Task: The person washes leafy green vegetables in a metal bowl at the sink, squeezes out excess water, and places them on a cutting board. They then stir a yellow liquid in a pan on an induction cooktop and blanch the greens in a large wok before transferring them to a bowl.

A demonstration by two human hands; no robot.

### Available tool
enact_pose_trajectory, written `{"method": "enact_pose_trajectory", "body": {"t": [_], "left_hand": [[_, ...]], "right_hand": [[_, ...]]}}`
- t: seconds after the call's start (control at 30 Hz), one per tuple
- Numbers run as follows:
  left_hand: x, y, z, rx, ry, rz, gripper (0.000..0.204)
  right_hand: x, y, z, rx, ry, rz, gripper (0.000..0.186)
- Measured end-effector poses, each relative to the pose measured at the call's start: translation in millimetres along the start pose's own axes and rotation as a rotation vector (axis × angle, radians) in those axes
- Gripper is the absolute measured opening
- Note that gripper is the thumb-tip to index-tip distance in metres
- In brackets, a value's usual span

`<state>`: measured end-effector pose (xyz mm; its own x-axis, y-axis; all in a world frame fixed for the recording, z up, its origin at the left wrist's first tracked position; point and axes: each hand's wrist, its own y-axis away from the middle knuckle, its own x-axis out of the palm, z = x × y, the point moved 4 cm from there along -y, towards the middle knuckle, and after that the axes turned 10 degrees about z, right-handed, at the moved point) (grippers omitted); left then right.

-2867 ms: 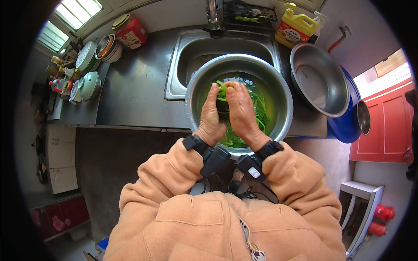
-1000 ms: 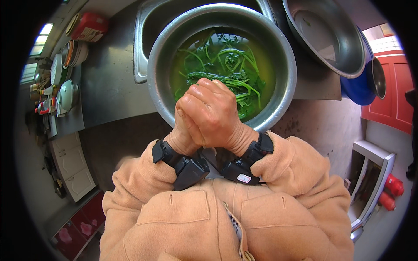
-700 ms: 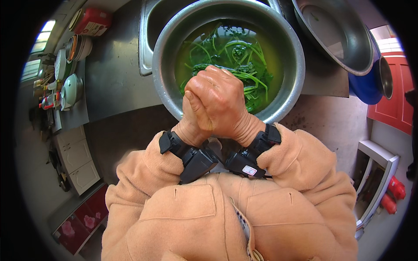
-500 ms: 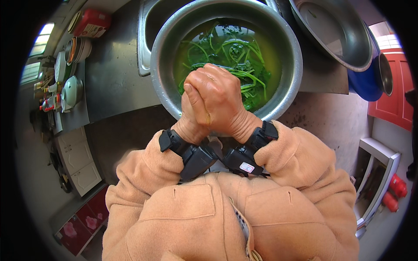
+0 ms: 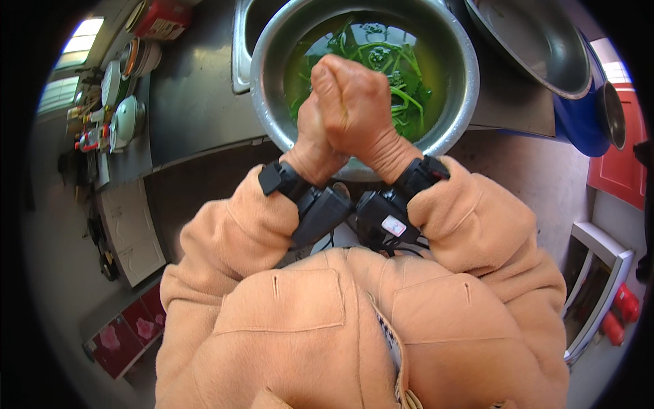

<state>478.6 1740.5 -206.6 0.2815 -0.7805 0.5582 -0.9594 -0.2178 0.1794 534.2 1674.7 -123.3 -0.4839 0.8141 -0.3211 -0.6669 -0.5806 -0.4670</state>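
My right hand [image 5: 361,109] is wrapped over my left hand [image 5: 315,136], both clasped with fingers closed above the lower half of a large steel basin [image 5: 464,82]. Whatever lies between the palms is hidden. In the basin, leafy greens with long stems [image 5: 409,102] lie in yellowish-green water, partly behind my hands. Black devices are strapped to both wrists, beneath peach fleece cuffs.
A steel counter [image 5: 194,112] holds stacked bowls [image 5: 139,58], bottles, a lidded dish [image 5: 126,119] and a red container [image 5: 163,17]. The sink rim [image 5: 242,68] shows behind the basin. At right are another steel pan [image 5: 531,41], a blue tub [image 5: 579,133] and a red door [image 5: 613,170].
Since the first frame, my hands have clasped together and the green stems they held no longer show. In the last second, the clasped hands have moved up and slightly right in view.
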Motion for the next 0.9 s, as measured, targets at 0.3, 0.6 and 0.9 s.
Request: {"method": "enact_pose_trajectory", "body": {"t": [0.3,0.6,0.9], "left_hand": [[17.8,43.7,-16.2,-0.172,0.022,-0.305,0.032],[35.3,46.2,-34.1,-0.155,-0.210,-0.307,0.030],[14.5,45.3,-22.7,-0.095,-1.023,-0.132,0.047]], "right_hand": [[6.6,25.8,19.5,-0.002,-0.057,-0.098,0.024],[-1.6,21.5,22.2,0.041,-0.123,-0.120,0.025],[-6.3,24.5,12.8,0.191,-0.232,-0.042,0.027]]}}
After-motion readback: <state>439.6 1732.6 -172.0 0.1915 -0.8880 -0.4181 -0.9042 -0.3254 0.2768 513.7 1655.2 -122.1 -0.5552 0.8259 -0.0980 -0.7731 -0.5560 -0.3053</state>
